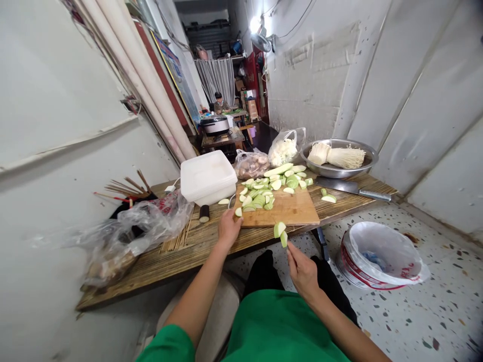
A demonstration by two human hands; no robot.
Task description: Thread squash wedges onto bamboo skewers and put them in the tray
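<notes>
Green shirt nearest, then the right hand, fingers pinched together on what seems a thin skewer, too fine to make out, with two green-skinned slices at its end. Beside the legs, a lined bucket holds something blue and crumpled. The left hand's curled fingertips meet another slice at the cutting board's near left corner; whether they grip it, I cannot tell. Threading appears to be the step in hand; adding that piece would call for lifting it squarely onto the point. More slices heap the board. Beyond: a white plastic tub, contents hidden; clear bags of brownish mushrooms and pale pieces; a steel bowl of enoki.
</notes>
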